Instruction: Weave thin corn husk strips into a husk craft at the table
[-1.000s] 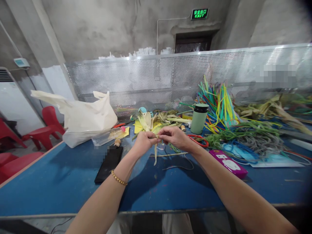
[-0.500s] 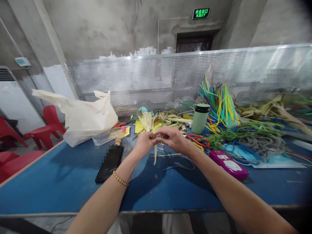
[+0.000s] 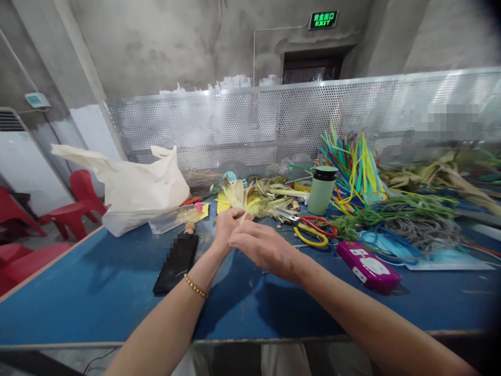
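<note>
Both my hands meet above the middle of the blue table (image 3: 129, 308). My left hand (image 3: 227, 228) is closed on a pale strip of corn husk (image 3: 245, 216). Across its fingertips lies my right hand (image 3: 268, 249), fingers curled together at the same strip; the exact grip is hidden behind its back. Just beyond them a fanned, pale corn husk (image 3: 235, 192) spreads upward over yellow paper; whether it joins the held strip I cannot tell. To the right lie scissors (image 3: 311, 235) with red and yellow handles, blades pointing left.
A green tumbler (image 3: 322, 193) stands behind the scissors. Right of it are bundled coloured strips (image 3: 360, 172), tangled cords (image 3: 415, 224) and a purple box (image 3: 368, 265). On the left are a black phone (image 3: 176, 266), a white plastic bag (image 3: 143, 180) and a clear bottle (image 3: 176, 216).
My right hand has moved left and nearer to me, over my left fingertips. The husk strip that hung below the hands no longer shows there. The scissors are now more fully in view.
</note>
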Demonstrator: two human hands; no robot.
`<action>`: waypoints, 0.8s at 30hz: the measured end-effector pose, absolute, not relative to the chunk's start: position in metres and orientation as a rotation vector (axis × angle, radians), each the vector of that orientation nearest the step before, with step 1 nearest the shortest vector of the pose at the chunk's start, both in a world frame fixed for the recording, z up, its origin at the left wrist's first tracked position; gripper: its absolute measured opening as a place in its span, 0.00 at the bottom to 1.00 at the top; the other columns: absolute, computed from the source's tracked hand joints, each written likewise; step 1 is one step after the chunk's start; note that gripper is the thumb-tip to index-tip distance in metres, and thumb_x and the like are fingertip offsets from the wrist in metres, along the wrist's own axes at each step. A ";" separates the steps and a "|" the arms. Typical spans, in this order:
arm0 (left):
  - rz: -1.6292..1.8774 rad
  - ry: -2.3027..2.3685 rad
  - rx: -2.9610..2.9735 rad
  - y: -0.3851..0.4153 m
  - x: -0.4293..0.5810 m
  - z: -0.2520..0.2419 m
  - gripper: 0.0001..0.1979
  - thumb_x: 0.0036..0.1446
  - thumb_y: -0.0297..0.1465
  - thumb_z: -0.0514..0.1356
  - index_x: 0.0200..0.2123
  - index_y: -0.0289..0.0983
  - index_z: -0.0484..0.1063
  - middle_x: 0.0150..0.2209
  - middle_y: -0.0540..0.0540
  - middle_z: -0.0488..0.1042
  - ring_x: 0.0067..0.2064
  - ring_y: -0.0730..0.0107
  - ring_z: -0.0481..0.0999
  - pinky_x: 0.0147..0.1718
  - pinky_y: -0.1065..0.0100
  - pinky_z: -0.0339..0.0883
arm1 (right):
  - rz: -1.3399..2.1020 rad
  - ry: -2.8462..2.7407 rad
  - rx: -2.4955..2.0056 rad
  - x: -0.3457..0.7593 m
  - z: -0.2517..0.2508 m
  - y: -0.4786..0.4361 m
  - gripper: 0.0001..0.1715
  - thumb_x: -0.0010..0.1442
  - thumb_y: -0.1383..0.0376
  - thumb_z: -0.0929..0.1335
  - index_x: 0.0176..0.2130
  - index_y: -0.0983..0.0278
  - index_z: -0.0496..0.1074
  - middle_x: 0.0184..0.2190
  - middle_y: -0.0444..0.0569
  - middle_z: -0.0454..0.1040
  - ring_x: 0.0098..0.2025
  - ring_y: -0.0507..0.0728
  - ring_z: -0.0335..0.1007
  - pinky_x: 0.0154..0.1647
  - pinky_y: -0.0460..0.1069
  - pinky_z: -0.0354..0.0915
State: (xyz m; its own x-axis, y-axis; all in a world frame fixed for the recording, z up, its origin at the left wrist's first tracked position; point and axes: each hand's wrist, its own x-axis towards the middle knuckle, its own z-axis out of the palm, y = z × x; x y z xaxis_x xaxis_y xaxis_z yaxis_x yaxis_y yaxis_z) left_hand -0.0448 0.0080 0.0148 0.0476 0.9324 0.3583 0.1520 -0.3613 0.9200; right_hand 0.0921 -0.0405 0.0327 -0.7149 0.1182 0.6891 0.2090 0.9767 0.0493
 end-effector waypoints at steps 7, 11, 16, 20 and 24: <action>1.470 0.683 1.369 0.003 -0.043 0.021 0.13 0.46 0.37 0.68 0.26 0.32 0.74 0.24 0.49 0.70 0.27 0.76 0.64 0.27 0.71 0.56 | -0.051 -2.057 -0.404 0.112 0.058 -0.033 0.13 0.66 0.64 0.63 0.46 0.64 0.74 0.44 0.54 0.76 0.48 0.56 0.70 0.50 0.51 0.66; 1.330 0.602 1.448 -0.002 -0.039 0.022 0.10 0.49 0.34 0.67 0.27 0.31 0.76 0.25 0.47 0.72 0.25 0.77 0.64 0.27 0.71 0.55 | 0.257 -1.832 -0.879 0.136 0.063 -0.002 0.17 0.63 0.58 0.66 0.31 0.67 0.76 0.30 0.50 0.75 0.35 0.56 0.69 0.37 0.50 0.64; 1.144 0.559 1.589 -0.009 -0.038 0.021 0.10 0.51 0.34 0.66 0.25 0.31 0.76 0.23 0.47 0.71 0.24 0.76 0.64 0.26 0.70 0.56 | 1.066 -1.838 -0.819 0.138 0.052 0.007 0.24 0.58 0.48 0.68 0.26 0.67 0.72 0.19 0.43 0.67 0.23 0.50 0.60 0.25 0.46 0.56; 1.058 0.518 1.626 -0.012 -0.038 0.022 0.12 0.53 0.36 0.65 0.26 0.32 0.75 0.25 0.46 0.71 0.26 0.75 0.66 0.28 0.69 0.58 | 1.446 -1.710 -0.749 0.137 0.048 0.006 0.21 0.50 0.52 0.74 0.32 0.68 0.74 0.22 0.44 0.70 0.23 0.49 0.61 0.26 0.46 0.58; 1.067 0.538 1.657 -0.013 -0.037 0.024 0.13 0.55 0.36 0.64 0.26 0.32 0.74 0.25 0.46 0.71 0.26 0.75 0.65 0.28 0.69 0.58 | 1.340 -1.597 -0.808 0.141 0.048 0.011 0.18 0.47 0.55 0.76 0.27 0.68 0.73 0.19 0.42 0.67 0.21 0.47 0.58 0.23 0.45 0.55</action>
